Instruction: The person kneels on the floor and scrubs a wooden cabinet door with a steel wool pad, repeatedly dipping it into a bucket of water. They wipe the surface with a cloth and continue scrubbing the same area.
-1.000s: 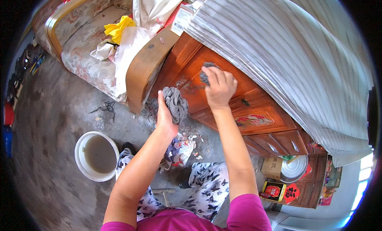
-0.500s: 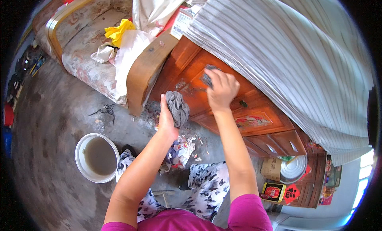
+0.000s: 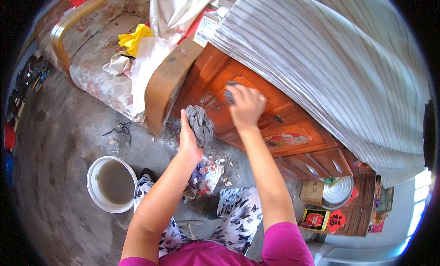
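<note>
A crumpled grey cloth (image 3: 200, 125) rests against the palm of my left hand (image 3: 189, 140), held beside the wooden cabinet (image 3: 208, 69). My right hand (image 3: 248, 108) is closed round a small grey scouring pad (image 3: 229, 94) and presses it to the cabinet's reddish-brown door panel. The pad is partly covered by my fingers, and the hand is slightly blurred. Pale, flaky residue (image 3: 207, 101) clings to the panel left of the pad. Another panel nearer me carries a red and whitish peeling patch (image 3: 288, 139).
A white bucket (image 3: 90, 184) of murky water stands on the floor at left. Torn paper scraps (image 3: 211, 176) lie below my hands. A floral sofa (image 3: 91, 78) with a wooden armrest (image 3: 160, 87) adjoins the cabinet. Striped cloth (image 3: 321, 55) drapes over the cabinet top.
My right hand has slid the scouring pad a little left and down across the door panel. The left hand, still with the grey cloth, has shifted slightly left.
</note>
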Action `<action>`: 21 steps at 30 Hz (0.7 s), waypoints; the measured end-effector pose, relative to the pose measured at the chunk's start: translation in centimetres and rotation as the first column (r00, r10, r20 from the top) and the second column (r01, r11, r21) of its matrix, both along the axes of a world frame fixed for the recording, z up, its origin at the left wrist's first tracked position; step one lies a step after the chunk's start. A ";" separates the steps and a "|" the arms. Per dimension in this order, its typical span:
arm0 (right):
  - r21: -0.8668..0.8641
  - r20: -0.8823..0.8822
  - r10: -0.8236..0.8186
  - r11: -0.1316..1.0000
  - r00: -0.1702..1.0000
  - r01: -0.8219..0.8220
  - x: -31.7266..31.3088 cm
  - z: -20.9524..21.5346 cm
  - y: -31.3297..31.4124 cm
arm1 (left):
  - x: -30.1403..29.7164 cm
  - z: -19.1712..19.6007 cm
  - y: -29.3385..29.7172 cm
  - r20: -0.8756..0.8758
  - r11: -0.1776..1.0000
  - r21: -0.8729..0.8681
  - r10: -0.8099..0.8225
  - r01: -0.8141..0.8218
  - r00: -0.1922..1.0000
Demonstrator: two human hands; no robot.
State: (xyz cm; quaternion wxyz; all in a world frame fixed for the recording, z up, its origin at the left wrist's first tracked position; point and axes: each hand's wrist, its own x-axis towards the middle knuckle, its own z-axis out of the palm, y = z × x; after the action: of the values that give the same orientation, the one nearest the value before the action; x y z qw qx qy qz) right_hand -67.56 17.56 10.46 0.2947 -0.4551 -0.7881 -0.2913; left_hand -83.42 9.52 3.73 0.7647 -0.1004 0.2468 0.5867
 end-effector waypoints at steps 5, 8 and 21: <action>-0.122 0.051 0.117 0.986 0.992 -0.110 0.4 -4.3 1.2 | 2.9 0.6 -0.7 -0.006 0.990 -0.104 -0.091 0.090 0.996; -0.029 0.041 0.049 0.998 0.998 -0.048 1.1 -3.1 -0.2 | 1.5 -1.2 0.3 0.005 0.998 -0.046 -0.031 0.031 0.999; -0.082 0.102 -0.158 0.983 0.982 0.167 8.3 -8.6 -4.2 | 1.4 -0.8 0.5 -0.010 0.998 -0.028 -0.063 0.062 0.998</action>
State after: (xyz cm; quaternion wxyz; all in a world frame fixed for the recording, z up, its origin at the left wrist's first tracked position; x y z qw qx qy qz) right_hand -59.23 13.39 1.90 0.2110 -0.5164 -0.7739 -0.2999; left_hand -82.06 9.99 2.92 0.7798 -0.1000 0.2623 0.5596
